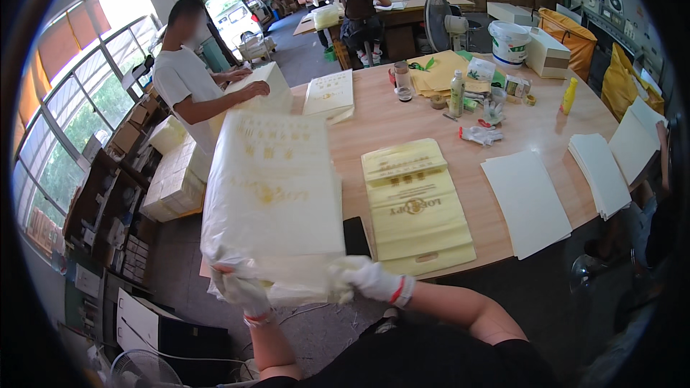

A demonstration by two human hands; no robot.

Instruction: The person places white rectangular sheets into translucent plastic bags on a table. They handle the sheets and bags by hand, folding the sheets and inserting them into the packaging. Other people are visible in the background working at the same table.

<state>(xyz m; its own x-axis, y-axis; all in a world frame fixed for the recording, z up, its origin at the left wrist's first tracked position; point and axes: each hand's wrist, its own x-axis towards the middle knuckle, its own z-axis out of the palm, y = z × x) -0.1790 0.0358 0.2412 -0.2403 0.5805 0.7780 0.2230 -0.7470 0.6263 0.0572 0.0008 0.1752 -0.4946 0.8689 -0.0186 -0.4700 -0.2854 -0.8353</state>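
A long wooden worktop [402, 126] is seen running from the lower centre toward the upper right. Above its near left edge a large pale-yellow plastic-wrapped package [273, 205] with faint gold print is held up, tilted toward the camera. Its lower left corner is gripped by the white-gloved left hand [241, 291], and its lower right corner is clasped by the white-gloved right hand [370, 279]; both are closed on the wrapping.

Just to the right, a stack of yellow flat bags [415, 205] with gold print is laid on the worktop, and a dark flat object lies between it and the package. Further right, white sheets [525, 201] are laid out, and a thicker white sheet pile [600, 172] is set beside them.

At the far left end, a cream box [262, 90] is touched by a person in a white shirt [183, 79], with a second cream package [329, 95] just beside it. A white bucket [509, 43], a green-labelled bottle [456, 93] and a small yellow bottle [568, 95] are stood at the far side.
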